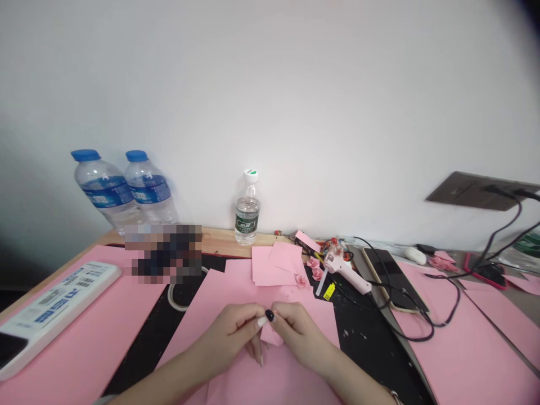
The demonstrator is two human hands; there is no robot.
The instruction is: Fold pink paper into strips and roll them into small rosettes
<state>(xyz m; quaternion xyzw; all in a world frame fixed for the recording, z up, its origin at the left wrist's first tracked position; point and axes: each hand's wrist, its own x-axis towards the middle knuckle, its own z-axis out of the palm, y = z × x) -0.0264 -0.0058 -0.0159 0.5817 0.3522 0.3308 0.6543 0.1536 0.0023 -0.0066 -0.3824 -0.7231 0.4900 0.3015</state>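
My left hand [236, 332] and my right hand [297, 332] meet over the pink sheets, thumbs and fingertips pinched together. Between them they hold a small piece of pink paper [272, 336], partly covered by the fingers. Its exact folded shape is hard to make out. Under both hands lie large pink paper sheets [198, 320]. Just beyond the hands is a stack of smaller pink paper squares [274, 264], with several small pink paper roses [316, 273] at its right. A pale pink glue gun [348, 271] rests right of the roses, its yellow tag [329, 291] beside it.
Two blue-capped bottles [149, 188] and a smaller water bottle [247, 216] stand against the wall. At left lies a long white box [54, 315] on pink paper. A phone [394, 275], black cables [411, 337] and more pink sheets [455, 337] are at right.
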